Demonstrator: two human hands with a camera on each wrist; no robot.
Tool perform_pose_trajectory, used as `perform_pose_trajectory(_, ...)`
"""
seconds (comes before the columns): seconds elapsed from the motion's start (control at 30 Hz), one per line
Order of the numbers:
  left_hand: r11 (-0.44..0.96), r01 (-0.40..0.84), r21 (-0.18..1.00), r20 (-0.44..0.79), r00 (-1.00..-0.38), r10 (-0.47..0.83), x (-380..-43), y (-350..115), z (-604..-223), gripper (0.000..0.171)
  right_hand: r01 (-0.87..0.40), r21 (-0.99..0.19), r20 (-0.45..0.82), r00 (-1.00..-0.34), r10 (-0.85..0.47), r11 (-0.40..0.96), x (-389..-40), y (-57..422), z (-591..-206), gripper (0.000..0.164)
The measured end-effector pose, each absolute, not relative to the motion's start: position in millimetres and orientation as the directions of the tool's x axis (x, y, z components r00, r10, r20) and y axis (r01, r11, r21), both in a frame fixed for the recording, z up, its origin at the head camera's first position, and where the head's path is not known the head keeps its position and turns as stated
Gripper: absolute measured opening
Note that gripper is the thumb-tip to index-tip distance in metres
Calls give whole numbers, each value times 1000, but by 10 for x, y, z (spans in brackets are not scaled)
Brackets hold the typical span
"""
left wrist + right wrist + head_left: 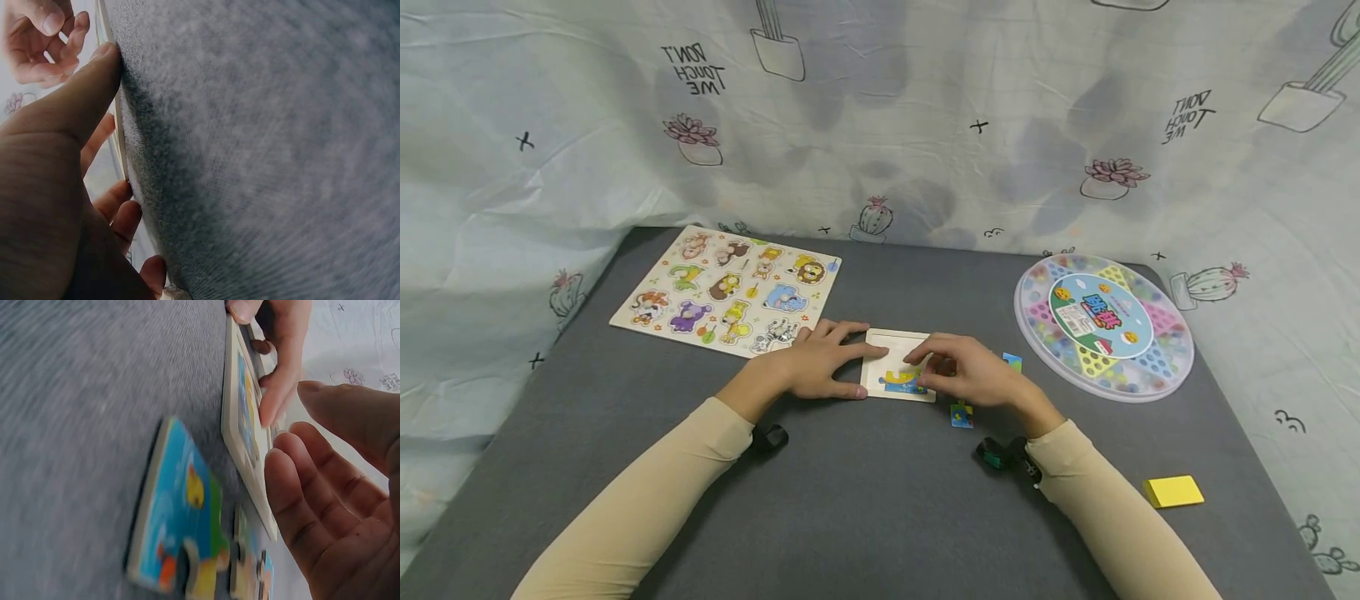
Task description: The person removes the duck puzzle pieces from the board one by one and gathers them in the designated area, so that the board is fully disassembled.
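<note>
A small wooden puzzle tray (891, 340) lies on the grey table, with joined blue and yellow puzzle pieces (901, 383) along its near side. My left hand (820, 364) holds the tray's left end, thumb at the near corner, index finger reaching onto its surface. Above the tray's right side hovers my right hand (970, 371), fingers loosely bent. In the right wrist view its thumb and fingertips are apart, with nothing visible between them. A loose blue puzzle piece (181, 506) lies beside the tray; another loose piece (1012, 362) is partly hidden behind my right hand.
An animal puzzle board (748, 292) lies at the back left, its near corner close to my left hand. At the back right is a round Chinese checkers box (1161, 367). A yellow block (1174, 492) sits at the right. Patterned cloth hangs behind the table.
</note>
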State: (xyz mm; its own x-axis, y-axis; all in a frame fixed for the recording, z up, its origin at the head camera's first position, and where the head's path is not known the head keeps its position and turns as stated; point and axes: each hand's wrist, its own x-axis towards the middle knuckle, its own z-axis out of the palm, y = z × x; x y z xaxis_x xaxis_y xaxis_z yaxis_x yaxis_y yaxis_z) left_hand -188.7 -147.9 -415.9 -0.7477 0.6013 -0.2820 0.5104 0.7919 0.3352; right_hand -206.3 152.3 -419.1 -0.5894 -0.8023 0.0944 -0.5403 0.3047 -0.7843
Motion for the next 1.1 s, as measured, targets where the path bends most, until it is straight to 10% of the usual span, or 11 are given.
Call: perform_pose_trajectory(1.1, 796, 500, 342, -278, -755, 594, -1895, -1467, -4186, 69, -580, -728, 37, -565, -824, 365, -2056, 1282, -4261, 29)
